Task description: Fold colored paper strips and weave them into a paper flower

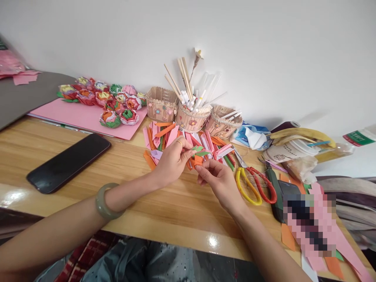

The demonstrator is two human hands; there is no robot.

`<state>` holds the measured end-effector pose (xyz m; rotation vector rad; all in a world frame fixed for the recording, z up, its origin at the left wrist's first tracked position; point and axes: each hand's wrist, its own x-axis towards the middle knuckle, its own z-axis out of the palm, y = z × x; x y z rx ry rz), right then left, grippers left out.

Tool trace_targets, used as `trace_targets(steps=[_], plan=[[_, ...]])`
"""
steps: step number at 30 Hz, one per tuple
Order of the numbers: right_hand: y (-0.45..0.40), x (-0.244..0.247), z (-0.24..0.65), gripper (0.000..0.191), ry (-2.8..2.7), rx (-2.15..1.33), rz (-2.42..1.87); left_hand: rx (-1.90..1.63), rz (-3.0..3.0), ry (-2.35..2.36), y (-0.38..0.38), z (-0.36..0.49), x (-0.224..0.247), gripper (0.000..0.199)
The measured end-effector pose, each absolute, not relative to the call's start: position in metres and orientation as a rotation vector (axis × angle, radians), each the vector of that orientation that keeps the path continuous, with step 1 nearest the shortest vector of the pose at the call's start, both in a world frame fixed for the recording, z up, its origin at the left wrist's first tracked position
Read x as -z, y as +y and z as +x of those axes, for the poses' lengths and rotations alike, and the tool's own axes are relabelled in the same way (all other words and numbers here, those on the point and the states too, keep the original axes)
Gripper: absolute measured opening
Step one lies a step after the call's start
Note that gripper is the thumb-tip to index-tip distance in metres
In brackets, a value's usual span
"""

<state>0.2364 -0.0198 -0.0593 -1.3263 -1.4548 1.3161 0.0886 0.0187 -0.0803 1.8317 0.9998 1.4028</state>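
Observation:
Above the near middle of the wooden table, both hands meet at a small folded paper piece (196,159), orange below with green tips on top. My left hand (173,160) pinches its upper left side between thumb and finger. The fingertips of my right hand (219,180) close on its lower right edge. Just behind them lies a heap of folded paper strips (164,133) in pink, orange, purple and green. Scissors (255,184) with one yellow and one red handle rest to the right of my right hand.
Several paper lotus flowers (104,98) stand on pink sheets (73,113) at the left. A black phone (69,162) lies nearer. Decorated stick baskets (192,117) line the wall. Rightward are a tissue pack (251,135), a lidded cup (289,150) and paper strips (337,239).

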Motion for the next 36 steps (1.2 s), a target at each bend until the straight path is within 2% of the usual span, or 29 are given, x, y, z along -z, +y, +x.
trace_targets(steps=[12, 17, 22, 26, 30, 32, 34, 36], plan=[[-0.021, 0.055, 0.238, 0.030, -1.666, -1.037, -1.449, -1.349, 1.433, 0.931, 0.017, 0.091, 0.072, 0.008], [-0.024, 0.052, 0.237, 0.021, -1.832, -0.634, -1.458, -1.247, 1.203, 0.888, 0.018, 0.091, 0.069, 0.005], [-0.027, 0.048, 0.244, 0.025, -1.782, -0.424, -1.285, -1.207, 0.888, 0.720, 0.019, 0.090, 0.066, 0.012], [-0.027, 0.045, 0.250, 0.006, -1.732, -0.323, -1.107, -1.130, 0.712, 0.699, 0.018, 0.090, 0.060, 0.009], [-0.025, 0.046, 0.249, 0.055, -2.000, -0.175, -1.057, -1.046, 0.563, 0.674, 0.018, 0.088, 0.056, 0.004], [-0.024, 0.048, 0.247, 0.071, -2.090, -0.147, -1.079, -0.995, 0.530, 0.662, 0.017, 0.087, 0.056, 0.005], [-0.022, 0.051, 0.247, 0.074, -2.121, -0.139, -1.107, -0.943, 0.531, 0.676, 0.015, 0.088, 0.057, 0.005], [-0.020, 0.054, 0.247, 0.070, -2.141, -0.126, -1.131, -0.914, 0.549, 0.704, 0.013, 0.090, 0.060, 0.003]])
